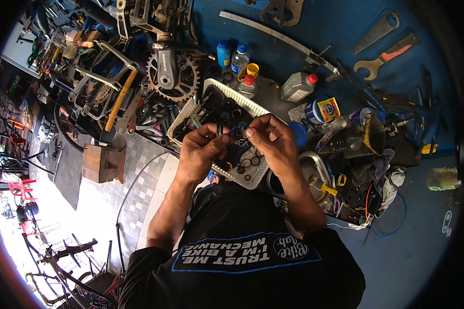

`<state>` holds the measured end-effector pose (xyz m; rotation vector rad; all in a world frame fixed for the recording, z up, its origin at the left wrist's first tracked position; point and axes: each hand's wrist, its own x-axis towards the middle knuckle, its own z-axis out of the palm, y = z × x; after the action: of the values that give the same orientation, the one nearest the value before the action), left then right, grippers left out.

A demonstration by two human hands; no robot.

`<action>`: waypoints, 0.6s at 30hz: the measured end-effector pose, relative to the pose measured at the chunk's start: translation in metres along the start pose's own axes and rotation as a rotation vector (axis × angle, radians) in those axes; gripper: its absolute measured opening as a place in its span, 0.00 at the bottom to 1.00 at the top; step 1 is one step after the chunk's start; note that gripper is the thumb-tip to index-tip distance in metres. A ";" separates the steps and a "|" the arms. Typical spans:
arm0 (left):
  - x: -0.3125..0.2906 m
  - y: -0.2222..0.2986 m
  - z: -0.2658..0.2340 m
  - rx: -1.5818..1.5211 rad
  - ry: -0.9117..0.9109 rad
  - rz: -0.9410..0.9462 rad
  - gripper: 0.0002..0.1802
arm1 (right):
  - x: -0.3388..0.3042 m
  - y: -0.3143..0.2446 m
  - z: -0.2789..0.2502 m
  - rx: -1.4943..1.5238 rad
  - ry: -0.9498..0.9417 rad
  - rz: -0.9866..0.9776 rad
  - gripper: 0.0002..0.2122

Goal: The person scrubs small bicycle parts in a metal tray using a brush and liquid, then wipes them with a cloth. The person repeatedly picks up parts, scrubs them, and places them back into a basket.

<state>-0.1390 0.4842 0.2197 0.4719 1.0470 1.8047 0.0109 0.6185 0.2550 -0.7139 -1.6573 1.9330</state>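
Both my hands are held close together over a cream plastic basket of small parts. Thumb and fingers of my left hand pinch a black ring, seen nearly edge-on. My right hand pinches a small, thin, dark ring with a bluish edge; its exact kind is too small to make out. The two rings are close to each other, and I cannot tell whether they touch. Below them in the basket lie several loose black rings and other round parts, partly hidden by my hands.
A bicycle crankset with a toothed chainring is beyond the basket to the left. A wooden-handled hammer lies left of it. Bottles, including a grey one with a red cap, stand at the back right. A metal basin is right of my right hand.
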 end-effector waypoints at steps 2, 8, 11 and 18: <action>0.002 0.001 0.000 -0.002 -0.004 0.000 0.08 | 0.002 0.000 0.001 0.025 -0.010 -0.017 0.05; 0.002 0.001 0.000 0.012 -0.026 -0.011 0.08 | 0.004 -0.002 0.003 0.038 -0.091 -0.079 0.06; 0.002 0.002 0.005 -0.018 -0.008 -0.020 0.08 | 0.004 0.006 0.001 -0.005 -0.047 -0.093 0.05; -0.003 -0.002 0.003 0.052 -0.021 0.024 0.09 | -0.002 -0.002 0.004 -0.001 -0.029 -0.045 0.04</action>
<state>-0.1342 0.4830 0.2196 0.5361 1.0803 1.7939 0.0096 0.6150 0.2572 -0.6466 -1.6777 1.9192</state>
